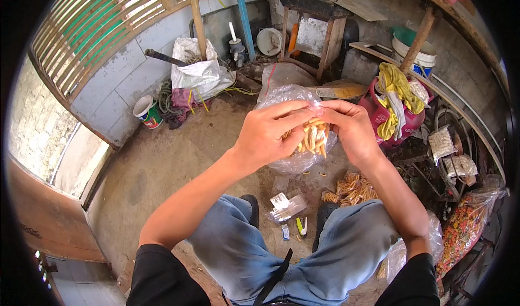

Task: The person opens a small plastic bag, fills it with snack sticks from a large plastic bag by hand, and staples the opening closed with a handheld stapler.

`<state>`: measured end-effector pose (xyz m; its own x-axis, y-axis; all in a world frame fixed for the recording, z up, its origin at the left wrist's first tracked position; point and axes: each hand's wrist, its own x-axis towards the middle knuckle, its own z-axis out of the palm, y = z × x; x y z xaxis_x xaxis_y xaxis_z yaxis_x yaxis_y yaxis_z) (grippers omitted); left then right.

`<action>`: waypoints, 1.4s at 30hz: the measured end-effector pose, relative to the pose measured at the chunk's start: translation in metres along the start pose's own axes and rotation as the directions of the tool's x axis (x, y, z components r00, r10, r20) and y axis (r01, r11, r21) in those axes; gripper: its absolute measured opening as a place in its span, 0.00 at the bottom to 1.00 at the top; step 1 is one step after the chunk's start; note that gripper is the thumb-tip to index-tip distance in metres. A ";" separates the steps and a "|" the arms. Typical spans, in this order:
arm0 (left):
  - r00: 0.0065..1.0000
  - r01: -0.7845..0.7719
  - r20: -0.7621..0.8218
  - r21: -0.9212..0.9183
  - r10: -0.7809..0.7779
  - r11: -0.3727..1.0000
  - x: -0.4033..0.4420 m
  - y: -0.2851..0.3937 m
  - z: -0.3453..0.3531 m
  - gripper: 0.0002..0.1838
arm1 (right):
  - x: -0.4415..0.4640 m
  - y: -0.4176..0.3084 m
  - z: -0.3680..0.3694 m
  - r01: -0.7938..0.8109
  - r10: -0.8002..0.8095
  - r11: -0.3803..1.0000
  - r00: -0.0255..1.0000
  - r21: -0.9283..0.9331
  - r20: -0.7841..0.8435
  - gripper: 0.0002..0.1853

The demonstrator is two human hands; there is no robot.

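My left hand [271, 131] and my right hand [351, 130] are raised in front of me, fingertips pinched together at the gathered top of a small clear plastic bag [315, 139]. Yellowish stick-shaped snacks fill that bag, which hangs below my fingers. Behind it a big clear plastic bag [292, 164] stands on the floor, partly hidden by my hands. Filled snack packets [355, 189] lie in a pile near my right foot. Between my feet are a green and white stapler [301, 227], a small blue and white box [285, 232] and some clear plastic packaging [287, 205].
A pink tub [398, 127] with yellow and white cloths stands at right, near hanging packets [460, 166] and a large bag of colourful snacks [468, 224]. A white sack [197, 70] and a paint bucket [147, 112] sit along the left wall. A wooden stand [314, 27] is at the back.
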<state>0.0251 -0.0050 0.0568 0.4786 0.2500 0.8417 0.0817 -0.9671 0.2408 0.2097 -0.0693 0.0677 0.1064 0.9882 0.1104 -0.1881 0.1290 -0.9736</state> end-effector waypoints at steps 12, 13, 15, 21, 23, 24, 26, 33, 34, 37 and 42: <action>0.984 0.039 0.165 0.135 -0.061 0.990 0.001 0.019 -0.009 0.20 | -0.006 -0.009 -0.006 0.014 -0.001 0.993 0.994 -0.120 0.109 0.13; 0.985 0.039 0.164 0.135 -0.061 0.990 0.000 0.017 -0.007 0.20 | -0.007 -0.011 -0.005 0.015 -0.001 0.993 0.994 -0.121 0.109 0.13; 0.995 0.093 0.046 -0.099 -0.088 0.991 -0.003 0.012 0.000 0.14 | -0.007 -0.013 -0.006 0.009 0.004 0.994 0.992 -0.104 0.129 0.12; 0.751 0.591 0.288 -0.695 -0.593 0.410 0.001 0.013 0.002 0.07 | -0.009 -0.013 0.001 0.077 -0.059 0.983 0.992 -0.169 0.108 0.09; 0.655 0.680 0.387 -0.677 -0.649 0.282 0.007 0.019 -0.004 0.09 | -0.008 -0.010 0.001 0.097 -0.075 0.974 0.991 -0.205 0.111 0.09; 0.543 0.753 0.485 -0.642 -0.685 0.143 0.009 0.021 -0.007 0.10 | -0.007 -0.007 0.001 0.112 -0.087 0.964 0.990 -0.240 0.112 0.09; 0.532 0.785 0.511 -0.596 -0.675 0.169 0.006 0.016 -0.004 0.12 | -0.005 -0.001 -0.002 0.234 -0.196 0.917 0.970 -0.324 0.144 0.09; 0.498 0.795 0.553 -0.598 -0.668 0.097 0.000 0.003 -0.003 0.10 | -0.006 -0.002 -0.001 0.253 -0.216 0.862 0.967 -0.440 0.135 0.10; 0.498 0.795 0.553 -0.598 -0.669 0.097 0.000 0.002 -0.003 0.10 | -0.006 -0.003 -0.001 0.253 -0.215 0.862 0.967 -0.440 0.135 0.10; 0.494 0.778 0.537 -0.624 -0.683 0.072 0.001 0.000 -0.003 0.08 | -0.003 -0.005 -0.002 0.097 -0.083 0.915 0.995 -0.391 0.053 0.10; 0.556 0.774 0.462 -0.591 -0.691 0.227 -0.002 -0.001 -0.003 0.06 | -0.001 -0.006 -0.006 -0.054 0.089 0.955 0.990 -0.293 0.105 0.11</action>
<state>0.0212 -0.0039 0.0566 0.6134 0.7859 0.0781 -0.1278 0.0012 0.9918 0.2162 -0.0712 0.0721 -0.0143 0.9989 0.0439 0.1004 0.0451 -0.9939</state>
